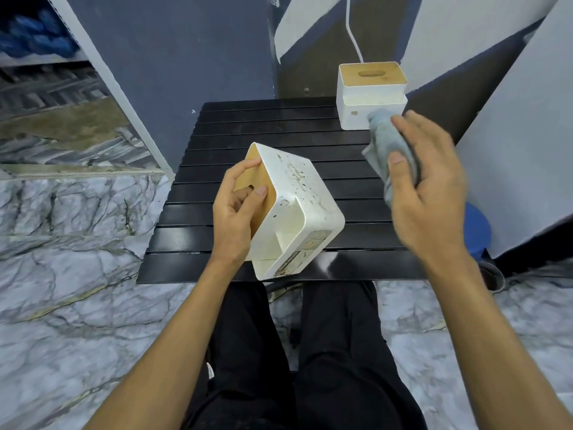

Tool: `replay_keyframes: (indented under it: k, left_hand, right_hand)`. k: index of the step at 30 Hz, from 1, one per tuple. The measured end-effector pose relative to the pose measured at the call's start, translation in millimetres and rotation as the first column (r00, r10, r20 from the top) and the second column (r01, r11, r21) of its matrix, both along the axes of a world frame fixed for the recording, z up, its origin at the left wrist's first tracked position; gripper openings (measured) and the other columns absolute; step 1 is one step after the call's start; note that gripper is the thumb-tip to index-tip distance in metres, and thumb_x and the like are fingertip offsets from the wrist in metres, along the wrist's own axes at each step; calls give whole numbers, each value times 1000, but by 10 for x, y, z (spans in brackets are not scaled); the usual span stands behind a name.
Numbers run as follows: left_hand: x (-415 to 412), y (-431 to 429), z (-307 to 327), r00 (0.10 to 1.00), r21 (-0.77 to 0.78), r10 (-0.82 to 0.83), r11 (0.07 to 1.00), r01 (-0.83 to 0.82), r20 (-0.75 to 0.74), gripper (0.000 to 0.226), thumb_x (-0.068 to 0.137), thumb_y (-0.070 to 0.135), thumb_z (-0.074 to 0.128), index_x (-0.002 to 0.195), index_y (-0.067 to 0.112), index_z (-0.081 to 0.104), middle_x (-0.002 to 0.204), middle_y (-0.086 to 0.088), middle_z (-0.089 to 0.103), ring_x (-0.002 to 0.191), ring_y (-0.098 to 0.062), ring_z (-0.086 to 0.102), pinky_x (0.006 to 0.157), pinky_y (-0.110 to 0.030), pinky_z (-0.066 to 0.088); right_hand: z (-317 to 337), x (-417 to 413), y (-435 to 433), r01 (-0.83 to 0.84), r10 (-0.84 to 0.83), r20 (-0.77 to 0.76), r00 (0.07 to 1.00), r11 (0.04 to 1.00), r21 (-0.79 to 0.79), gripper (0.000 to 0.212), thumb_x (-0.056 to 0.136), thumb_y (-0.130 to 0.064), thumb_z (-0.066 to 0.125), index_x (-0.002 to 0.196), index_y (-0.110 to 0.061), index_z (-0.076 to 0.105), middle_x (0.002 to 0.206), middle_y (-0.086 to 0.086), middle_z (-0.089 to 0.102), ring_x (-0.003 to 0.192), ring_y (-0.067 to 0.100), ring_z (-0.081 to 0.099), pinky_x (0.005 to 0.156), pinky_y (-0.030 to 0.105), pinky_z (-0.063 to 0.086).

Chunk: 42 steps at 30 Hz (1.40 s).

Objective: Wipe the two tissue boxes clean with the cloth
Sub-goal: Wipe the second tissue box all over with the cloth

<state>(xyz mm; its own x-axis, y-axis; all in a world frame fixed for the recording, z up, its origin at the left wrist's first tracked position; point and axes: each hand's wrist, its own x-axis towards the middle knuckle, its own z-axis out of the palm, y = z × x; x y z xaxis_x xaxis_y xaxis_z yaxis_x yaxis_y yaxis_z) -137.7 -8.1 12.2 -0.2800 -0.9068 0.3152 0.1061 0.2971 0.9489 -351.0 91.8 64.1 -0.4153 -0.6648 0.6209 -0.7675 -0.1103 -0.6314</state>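
At centre frame, the left hand (235, 212) is gripping a stained white box (294, 209) tipped on its side, thumb and fingers pressing its wooden lid. To the right, the right hand (431, 187) is bunching a blue-grey cloth (387, 147) between thumb and fingers, holding it apart from that box. A second box (372, 94) is standing upright at upper right, on the far corner of a black slatted table (279, 131). Marbled floor (77, 274) is spreading around it, with grey walls (186, 57) behind.
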Motion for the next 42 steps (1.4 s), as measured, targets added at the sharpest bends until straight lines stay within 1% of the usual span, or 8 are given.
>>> replay_keyframes:
  k: [3,9,14,21,25,28,35,42]
  left_hand:
    - [4,-13,-12,1000,-7,1,1000,-1,-1,33,97,6,48,129,14,47,92,20,72,72,-4,66,63,-25,52]
    - [-22,-30,16,997,75,66,995,-62,-41,32,103,16,50,135,11,48,93,-5,64,61,-4,58,54,-16,45]
    - [-41,-57,27,1000,41,16,999,-15,-18,32,104,7,43,136,4,46,109,15,68,84,-4,64,67,-17,50]
    - [-50,-60,32,999,19,48,999,-48,19,30,105,11,44,134,8,49,96,14,69,71,-6,61,61,-20,48]
    - [-37,-62,9,999,-9,39,999,-38,36,28,106,15,43,133,12,51,94,8,68,71,-14,57,60,-28,47]
    - [-42,-63,27,998,-25,25,999,-23,60,28,106,10,40,133,8,49,99,18,69,77,-4,61,66,-23,50]
    - [-29,-82,5,998,-18,22,1000,-21,59,29,106,17,43,134,13,50,91,8,66,66,-16,52,58,-27,44]
    - [-45,-88,32,997,-32,-27,999,29,74,30,106,5,37,135,-1,45,103,27,66,83,3,61,71,-19,50]
  right_hand:
    - [-158,181,-3,-83,90,-120,989,995,61,40,101,-24,45,138,-12,53,146,7,47,130,25,45,111,41,36]
    - [-430,546,111,-313,331,-66,941,929,195,43,98,-34,44,138,-23,54,147,-9,46,129,19,45,102,47,39]
    - [-438,605,49,-303,330,-97,939,927,219,43,99,-43,42,137,-29,55,144,-13,50,137,16,41,109,48,34]
    - [-480,567,27,-289,267,131,955,938,192,39,97,-44,43,132,-35,58,148,-6,46,134,14,42,112,38,36]
    - [-496,663,142,-230,241,-44,970,957,177,36,99,-37,48,133,-30,59,145,0,50,125,22,47,104,43,42]
    - [-421,734,103,-203,237,-173,956,960,194,36,99,-37,48,133,-30,60,144,1,51,120,26,49,99,43,41]
    - [-418,580,60,-200,207,2,978,941,274,40,99,-43,42,135,-34,56,145,-5,50,126,20,46,103,47,40]
    - [-352,802,171,-168,229,-238,944,954,250,37,100,-40,43,133,-33,59,146,-1,50,122,26,49,94,40,39]
